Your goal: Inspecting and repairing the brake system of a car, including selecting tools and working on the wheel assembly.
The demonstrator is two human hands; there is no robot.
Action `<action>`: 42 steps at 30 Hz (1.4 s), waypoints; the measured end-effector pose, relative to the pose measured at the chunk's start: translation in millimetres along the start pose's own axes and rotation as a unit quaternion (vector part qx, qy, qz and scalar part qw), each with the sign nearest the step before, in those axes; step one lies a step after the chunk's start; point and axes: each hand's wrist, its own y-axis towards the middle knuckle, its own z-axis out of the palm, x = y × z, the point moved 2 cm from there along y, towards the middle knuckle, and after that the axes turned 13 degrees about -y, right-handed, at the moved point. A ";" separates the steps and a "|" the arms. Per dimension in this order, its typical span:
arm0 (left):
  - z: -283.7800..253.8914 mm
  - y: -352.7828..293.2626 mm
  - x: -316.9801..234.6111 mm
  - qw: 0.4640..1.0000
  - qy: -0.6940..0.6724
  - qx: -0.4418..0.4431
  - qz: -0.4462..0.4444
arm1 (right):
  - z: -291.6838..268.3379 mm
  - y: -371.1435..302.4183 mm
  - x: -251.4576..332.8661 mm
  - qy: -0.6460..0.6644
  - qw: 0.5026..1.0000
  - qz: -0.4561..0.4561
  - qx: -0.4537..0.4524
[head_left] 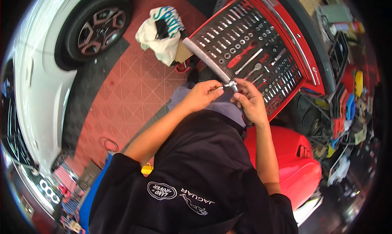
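A small shiny chrome socket tool [233, 85] is held between my two hands, just in front of the drawer's near edge. It has a rounded head and a short cylindrical part; its exact kind is too small to tell. My left hand [204, 96] pinches its thinner left end between thumb and fingers. Around the head and the cylindrical part, the fingers and thumb of my right hand [250, 99] are closed. Beyond my hands, an open red tool drawer [304, 58] holds a dark tray with rows of chrome sockets, ratchets [255, 70] and red-handled tools [241, 55].
A white car with a dark wheel [101, 30] stands at left on red and grey floor tiles [118, 87]. A white cloth bag [161, 34] sits by the drawer's left corner. At right are a red rounded body panel [286, 164] and cluttered shop gear [343, 111].
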 end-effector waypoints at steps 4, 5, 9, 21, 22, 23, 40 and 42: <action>-18.2 -59.0 5.3 0.988 0.124 -0.075 0.053 | 42.7 6.7 -0.4 -0.193 0.972 -0.081 0.108; -19.2 -67.4 14.7 0.991 0.061 -0.121 0.011 | 52.8 7.3 -2.9 -0.193 0.965 -0.102 0.145; -11.3 -100.7 55.4 0.947 0.028 -0.318 0.025 | 76.2 8.0 -17.3 -0.246 0.933 -0.125 0.232; 0.1 -253.3 193.0 0.705 0.136 -0.693 -0.061 | 7.7 34.6 -147.1 -0.531 0.822 -0.186 0.088; 0.3 -267.4 207.4 0.694 0.140 -0.700 -0.088 | 8.7 35.5 -147.8 -0.511 0.841 -0.160 0.077; 1.0 -280.5 222.1 0.680 0.141 -0.710 -0.114 | 8.7 37.7 -147.1 -0.506 0.847 -0.147 0.072; -95.0 -450.2 390.2 0.633 0.035 -0.630 -0.449 | -43.3 110.0 -150.0 -0.442 0.877 0.142 -0.126; -113.8 -456.4 352.2 0.624 0.084 -0.660 -0.410 | -14.4 109.0 -126.7 -0.449 0.853 0.202 -0.174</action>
